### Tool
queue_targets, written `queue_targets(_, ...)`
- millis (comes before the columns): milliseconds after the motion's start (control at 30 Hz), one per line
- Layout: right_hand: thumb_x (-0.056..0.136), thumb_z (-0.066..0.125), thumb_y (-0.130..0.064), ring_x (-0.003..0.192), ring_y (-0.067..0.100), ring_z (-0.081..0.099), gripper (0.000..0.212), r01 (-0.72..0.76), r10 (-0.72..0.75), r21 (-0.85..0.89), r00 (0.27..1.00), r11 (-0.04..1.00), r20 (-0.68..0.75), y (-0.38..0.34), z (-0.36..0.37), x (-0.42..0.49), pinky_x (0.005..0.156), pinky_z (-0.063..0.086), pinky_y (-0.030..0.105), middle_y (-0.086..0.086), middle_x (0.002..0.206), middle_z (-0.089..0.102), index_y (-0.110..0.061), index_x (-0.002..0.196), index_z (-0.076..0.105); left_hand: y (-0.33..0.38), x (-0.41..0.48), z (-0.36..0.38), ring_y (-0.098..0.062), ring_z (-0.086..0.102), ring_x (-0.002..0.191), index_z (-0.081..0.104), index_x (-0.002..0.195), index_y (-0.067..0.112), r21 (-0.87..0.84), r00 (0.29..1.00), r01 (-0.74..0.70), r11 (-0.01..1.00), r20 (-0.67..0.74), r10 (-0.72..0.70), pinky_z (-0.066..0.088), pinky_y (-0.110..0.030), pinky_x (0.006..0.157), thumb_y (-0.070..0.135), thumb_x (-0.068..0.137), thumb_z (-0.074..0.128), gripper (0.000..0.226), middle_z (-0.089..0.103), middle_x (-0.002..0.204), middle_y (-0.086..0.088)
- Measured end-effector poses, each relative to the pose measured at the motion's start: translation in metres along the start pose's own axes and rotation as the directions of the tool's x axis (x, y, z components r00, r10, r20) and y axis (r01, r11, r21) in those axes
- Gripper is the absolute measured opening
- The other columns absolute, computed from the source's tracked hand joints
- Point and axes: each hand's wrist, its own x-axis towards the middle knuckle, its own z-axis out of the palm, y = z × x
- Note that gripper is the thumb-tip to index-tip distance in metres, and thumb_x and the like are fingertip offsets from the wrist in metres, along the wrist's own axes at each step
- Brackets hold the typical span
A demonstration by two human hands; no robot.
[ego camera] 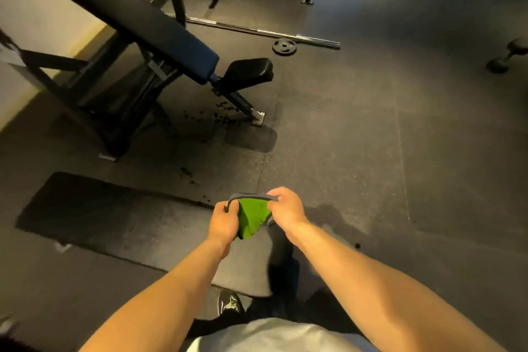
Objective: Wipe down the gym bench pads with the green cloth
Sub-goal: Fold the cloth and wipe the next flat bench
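I noted the left hand (224, 221) and right hand (285, 208) each had fingers curled on the cloth (251, 216), stretched between them above the floor (371, 137). The bench (123, 88) stood well apart, upper left, its back pad (128, 14) inclined and its seat pad (250, 70) at the low end.

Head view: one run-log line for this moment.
stage: prep | left hand: grips green cloth | right hand: grips green cloth | bench pads: untouched

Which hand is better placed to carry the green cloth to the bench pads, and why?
Probably the left. Both hands grip the green cloth, but the left hand is on the side where the back pad and seat pad stand; the right hand would reach across the body.
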Motion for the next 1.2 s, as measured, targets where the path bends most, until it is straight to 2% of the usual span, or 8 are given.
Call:
queue_targets(200,0.088,0.055,0.002,0.070,0.012,0.055,0.025,0.095,-0.075,-0.062,0.958,0.994,0.276,0.011,-0.039,0.033,0.049,0.042,0.014,0.004,0.093,0.062,-0.011,0.107,0.066,0.000,-0.018,0.042,-0.025,0.065,0.101,0.041,0.119,0.024,-0.311,0.995,0.049,0.949,-0.063,-0.072,0.059,-0.036,0.066,0.026,0.107,0.043,0.012,0.060,0.113,-0.007)
queue_targets(367,0.092,0.059,-0.005,0.089,0.013,0.055,0.028,0.197,-0.077,-0.178,0.850,0.964,0.522,0.013,-0.070,0.041,0.075,0.046,0.026,0.001,0.104,0.059,-0.012,0.118,0.064,-0.005,-0.059,0.102,-0.027,0.069,0.100,0.041,0.124,0.026,-0.518,0.972,0.026,0.855,-0.187,-0.143,0.059,-0.034,0.065,0.025,0.108,0.042,0.016,0.061,0.118,-0.011)
queue_targets(467,0.090,0.061,-0.006,0.083,0.016,0.059,0.023,0.221,-0.054,-0.192,0.777,0.956,0.627,0.024,-0.091,0.030,0.067,0.049,0.028,0.008,0.106,0.065,-0.015,0.110,0.065,-0.016,-0.089,0.137,-0.024,0.070,0.089,0.046,0.119,0.023,-0.612,0.952,0.037,0.790,-0.218,-0.213,0.058,-0.039,0.073,0.026,0.109,0.040,0.012,0.065,0.114,-0.014)
queue_targets(600,0.091,0.061,-0.006,0.079,0.008,0.058,0.024,0.267,-0.018,-0.227,0.684,0.936,0.729,0.036,-0.110,0.017,0.056,0.044,0.016,0.004,0.104,0.063,-0.016,0.112,0.064,-0.021,-0.120,0.156,-0.017,0.065,0.079,0.045,0.121,0.016,-0.710,0.937,-0.021,0.704,-0.259,-0.233,0.053,-0.028,0.057,0.029,0.110,0.033,0.021,0.060,0.108,-0.013)
queue_targets(800,0.090,0.061,-0.009,0.088,0.012,0.062,0.022,0.323,0.029,-0.252,0.562,0.912,0.827,0.050,-0.116,-0.002,0.071,0.047,0.022,0.006,0.107,0.070,-0.015,0.107,0.073,-0.051,-0.147,0.163,-0.022,0.070,0.107,0.056,0.132,0.019,-0.804,0.910,-0.032,0.594,-0.269,-0.316,0.057,-0.031,0.081,0.050,0.107,0.030,0.047,0.070,0.120,-0.008)
queue_targets(900,0.081,0.065,-0.023,0.094,0.022,0.062,0.017,0.314,0.069,-0.288,0.559,0.904,0.826,0.057,-0.110,-0.012,0.084,0.048,0.034,0.009,0.103,0.072,-0.018,0.092,0.077,-0.070,-0.151,0.162,-0.023,0.069,0.108,0.060,0.129,0.017,-0.817,0.895,-0.032,0.576,-0.280,-0.347,0.055,-0.033,0.087,0.049,0.107,0.034,0.047,0.071,0.118,-0.009)
queue_targets(967,0.078,0.065,-0.031,0.088,0.022,0.058,0.019,0.291,0.089,-0.301,0.569,0.908,0.817,0.061,-0.105,-0.018,0.080,0.044,0.036,0.008,0.095,0.069,-0.016,0.086,0.073,-0.077,-0.155,0.161,-0.022,0.066,0.105,0.063,0.125,0.014,-0.824,0.881,-0.022,0.565,-0.284,-0.380,0.053,-0.034,0.087,0.044,0.107,0.039,0.042,0.071,0.117,-0.012)
queue_targets(1200,0.094,0.060,-0.026,0.099,0.016,0.060,0.008,0.333,0.058,-0.312,0.595,0.890,0.802,0.072,-0.087,-0.017,0.082,0.047,0.030,0.002,0.107,0.064,-0.022,0.100,0.062,-0.086,-0.165,0.166,-0.017,0.065,0.085,0.058,0.105,0.007,-0.758,0.867,-0.049,0.650,-0.356,-0.350,0.047,-0.031,0.074,0.024,0.094,0.064,0.021,0.068,0.098,-0.011)
